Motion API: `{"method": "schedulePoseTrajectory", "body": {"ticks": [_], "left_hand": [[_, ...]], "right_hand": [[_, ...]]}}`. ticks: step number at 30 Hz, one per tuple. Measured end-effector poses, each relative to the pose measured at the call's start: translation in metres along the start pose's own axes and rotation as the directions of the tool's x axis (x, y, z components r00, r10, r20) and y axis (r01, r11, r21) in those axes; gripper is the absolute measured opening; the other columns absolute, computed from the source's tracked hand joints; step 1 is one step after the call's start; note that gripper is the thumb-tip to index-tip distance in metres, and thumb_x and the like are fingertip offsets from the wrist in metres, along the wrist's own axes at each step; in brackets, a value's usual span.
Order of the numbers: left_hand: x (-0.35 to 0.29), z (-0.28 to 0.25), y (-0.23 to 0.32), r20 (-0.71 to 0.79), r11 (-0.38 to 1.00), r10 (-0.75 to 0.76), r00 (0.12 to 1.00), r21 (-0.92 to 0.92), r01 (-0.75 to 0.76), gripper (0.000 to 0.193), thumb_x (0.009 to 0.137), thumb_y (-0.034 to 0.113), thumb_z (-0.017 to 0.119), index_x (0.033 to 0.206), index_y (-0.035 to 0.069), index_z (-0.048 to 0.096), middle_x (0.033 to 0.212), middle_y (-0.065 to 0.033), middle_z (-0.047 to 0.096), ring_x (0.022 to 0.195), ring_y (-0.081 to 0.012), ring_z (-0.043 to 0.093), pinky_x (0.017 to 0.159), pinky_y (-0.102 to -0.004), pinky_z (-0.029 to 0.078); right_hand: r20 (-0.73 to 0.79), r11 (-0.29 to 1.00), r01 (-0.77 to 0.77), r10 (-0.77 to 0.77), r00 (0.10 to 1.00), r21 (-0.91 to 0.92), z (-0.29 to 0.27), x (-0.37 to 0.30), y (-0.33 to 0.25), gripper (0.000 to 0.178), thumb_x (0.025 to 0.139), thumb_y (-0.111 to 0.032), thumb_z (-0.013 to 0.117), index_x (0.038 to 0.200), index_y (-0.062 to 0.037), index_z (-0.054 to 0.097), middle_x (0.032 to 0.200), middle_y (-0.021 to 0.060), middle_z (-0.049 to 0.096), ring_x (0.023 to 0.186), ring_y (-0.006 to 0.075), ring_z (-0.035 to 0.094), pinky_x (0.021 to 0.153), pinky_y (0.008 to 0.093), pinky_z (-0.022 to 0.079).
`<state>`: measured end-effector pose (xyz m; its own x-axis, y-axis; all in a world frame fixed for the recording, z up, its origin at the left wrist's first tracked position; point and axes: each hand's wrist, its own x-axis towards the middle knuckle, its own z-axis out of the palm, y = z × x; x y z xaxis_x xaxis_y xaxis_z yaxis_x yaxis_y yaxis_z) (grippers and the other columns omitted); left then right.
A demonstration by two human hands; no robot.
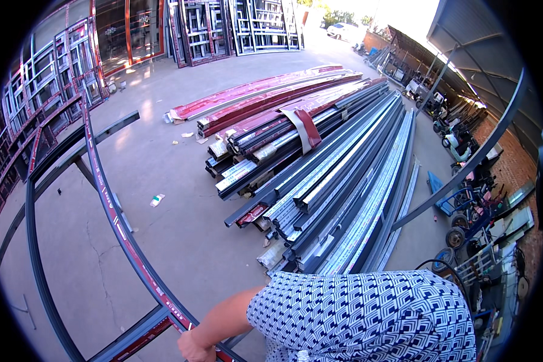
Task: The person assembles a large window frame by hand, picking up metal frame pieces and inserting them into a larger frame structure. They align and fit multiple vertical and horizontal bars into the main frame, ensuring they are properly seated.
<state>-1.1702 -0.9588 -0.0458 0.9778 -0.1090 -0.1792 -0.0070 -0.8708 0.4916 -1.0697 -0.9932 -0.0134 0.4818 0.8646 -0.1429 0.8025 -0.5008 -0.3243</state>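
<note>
My right arm, in a blue-and-white patterned short sleeve (368,314), reaches leftward across the lower edge. My right hand (196,349) looks closed and rests against the red-faced bar of a long dark metal frame (130,241). A small white bit shows just above the knuckles, too little to name. The fingers' undersides are hidden, so what they hold cannot be made out. Near the hand, a crossbar (133,335) joins the frame's long side. My left hand is out of view.
Long metal profiles (344,199) lie in a big stack at the centre, some with red film (265,99). Welded frames (199,30) lean at the back and left. Carts and wheels (455,235) line the right wall. A scrap of wrapper (157,200) lies on the concrete.
</note>
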Motion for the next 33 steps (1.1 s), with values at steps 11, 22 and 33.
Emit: {"method": "schedulePoseTrajectory", "body": {"ticks": [11,22,33], "left_hand": [[0.003,0.001,-0.002,0.010,1.000,0.007,1.000,-0.003,-0.007,0.053,0.091,0.043,0.077,0.118,-0.002,0.070,0.097,-0.0274,0.072,0.090,-0.0522,0.068,0.079,-0.0599,0.053],[0.006,0.003,-0.002,0.019,1.000,0.011,1.000,-0.002,-0.011,0.052,0.094,0.044,0.074,0.118,-0.002,0.071,0.097,-0.0276,0.073,0.089,-0.0525,0.069,0.078,-0.0600,0.053],[0.009,0.006,-0.002,0.023,1.000,0.013,1.000,-0.005,-0.013,0.052,0.097,0.046,0.071,0.118,-0.002,0.072,0.096,-0.0277,0.074,0.089,-0.0528,0.069,0.078,-0.0602,0.053]], "right_hand": [[-0.069,1.000,-0.018,0.018,0.997,-0.005,0.023,0.012,0.005,0.055,0.096,-0.056,0.060,0.083,-0.0087,0.085,0.084,0.0176,0.081,0.081,0.0370,0.081,0.074,0.0531,0.064],[-0.044,0.999,-0.037,0.038,0.998,0.026,0.020,0.016,0.005,0.055,0.096,-0.055,0.060,0.082,-0.0081,0.085,0.083,0.0168,0.081,0.081,0.0375,0.080,0.075,0.0523,0.063],[-0.033,0.999,-0.040,0.041,0.999,0.031,0.015,0.020,0.009,0.055,0.096,-0.054,0.060,0.081,-0.0079,0.085,0.081,0.0160,0.080,0.081,0.0383,0.079,0.075,0.0515,0.063]]}}
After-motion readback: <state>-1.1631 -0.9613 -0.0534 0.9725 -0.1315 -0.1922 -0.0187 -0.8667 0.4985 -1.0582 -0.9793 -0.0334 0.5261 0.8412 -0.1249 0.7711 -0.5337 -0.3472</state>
